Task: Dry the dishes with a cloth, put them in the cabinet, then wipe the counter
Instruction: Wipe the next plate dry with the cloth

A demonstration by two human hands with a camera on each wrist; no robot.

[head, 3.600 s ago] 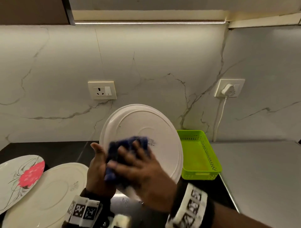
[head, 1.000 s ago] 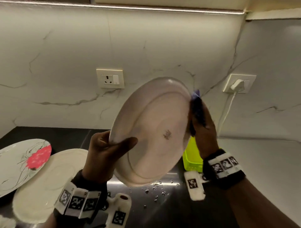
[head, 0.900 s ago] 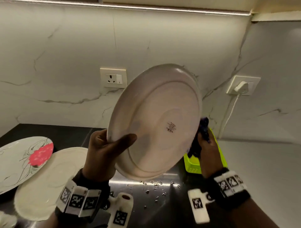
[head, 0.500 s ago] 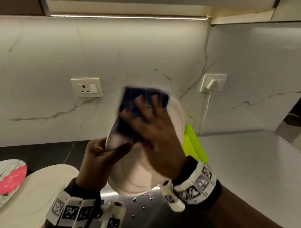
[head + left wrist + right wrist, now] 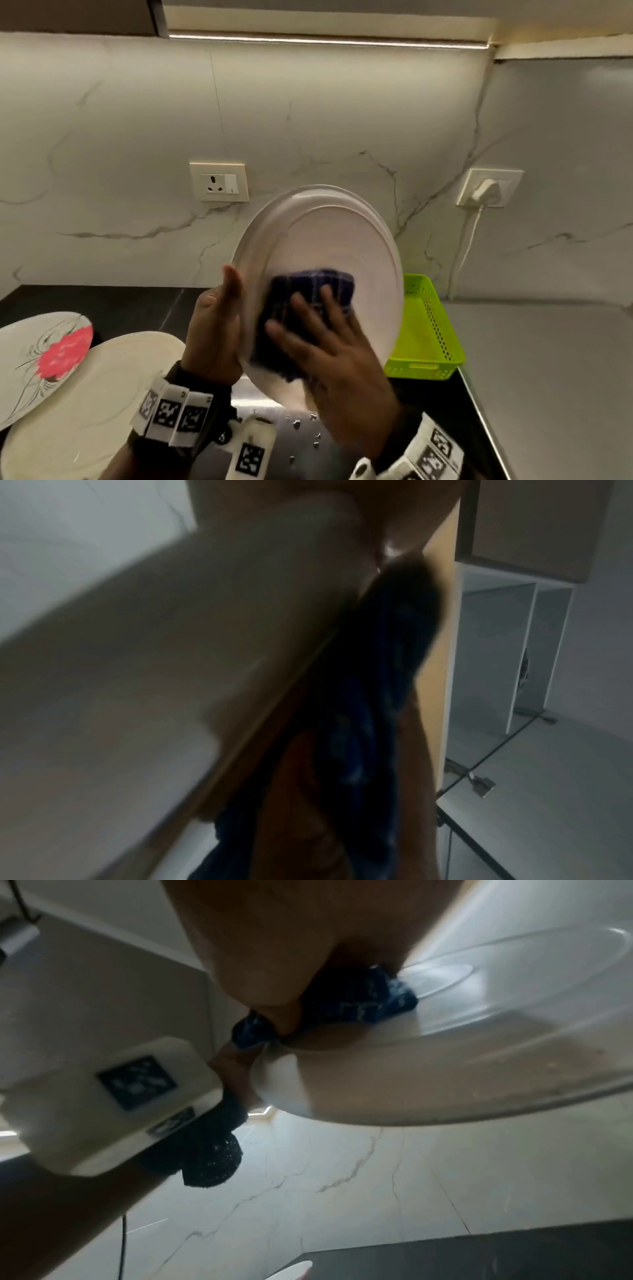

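Drying goes on over the black counter (image 5: 113, 301): the left hand (image 5: 214, 329) holds the round white plate (image 5: 329, 240) on edge, tilted, thumb up along its rim, while how the fingers behind it lie cannot be seen. The right hand (image 5: 329, 346) presses a folded dark blue cloth (image 5: 310, 294) flat against the plate's lower face with spread fingers, so nothing is pinched; the cloth stays put by pressure alone. In the right wrist view the blue cloth (image 5: 359, 1001) sits bunched under the palm against the white plate (image 5: 479, 1042). Off to the left lie a plain cream plate (image 5: 85, 394) and a white plate with a red flower print (image 5: 41, 356), overlapping on the counter, both apparently waiting their turn. A lime green perforated plastic basket (image 5: 428, 329) stands just behind and to the right. Risks from here, as I judge them: the plate looks supported along one edge only, so a hard wipe could lever it out and drop it onto the counter; water drops (image 5: 301, 425) below suggest a wet, slippery rim; the unpinched cloth could slide off. As for writing, no brand or label can be read; the wristbands (image 5: 171, 414) carry only black-and-white square marker patterns.
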